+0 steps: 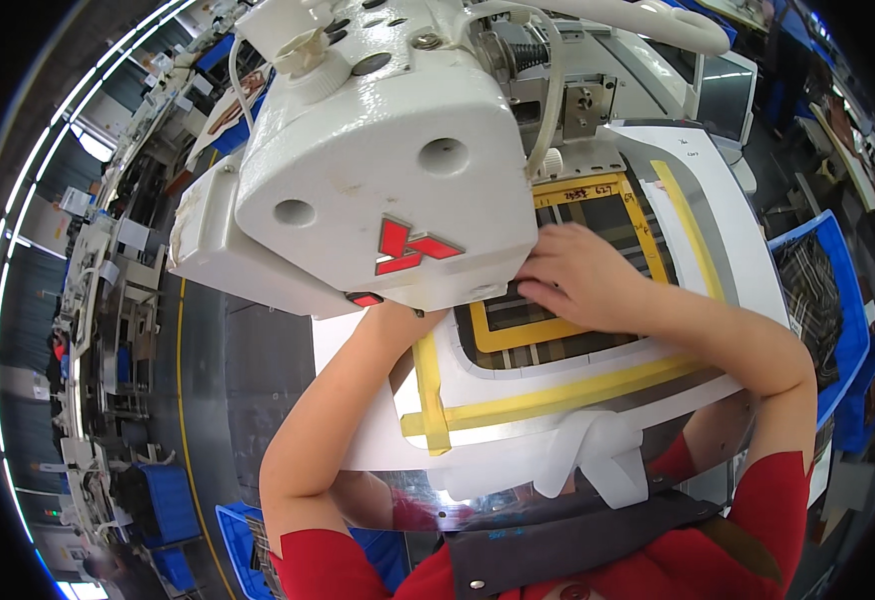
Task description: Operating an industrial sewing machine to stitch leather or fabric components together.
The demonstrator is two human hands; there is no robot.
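A white sewing machine head (358,190) with a red emblem fills the upper middle. My left forearm runs up beneath it, and the machine hides the fingers of my left hand (410,318). Over the sewing area, my right hand (586,278) is bent inward with its fingers curled toward the thumb. The machine covers its fingertips, so what they hold cannot be made out. Below that hand lies a yellow frame (523,334) over dark plaid fabric (558,352). Both rest within a white template sheet (488,395) edged with yellow tape (558,393).
Curled white strips (598,460) lie at the near edge of the shiny metal table. A blue bin (848,300) with plaid fabric pieces stands at right, another blue bin (243,545) at lower left. A monitor (728,95) is at back right. Workbenches line the far left.
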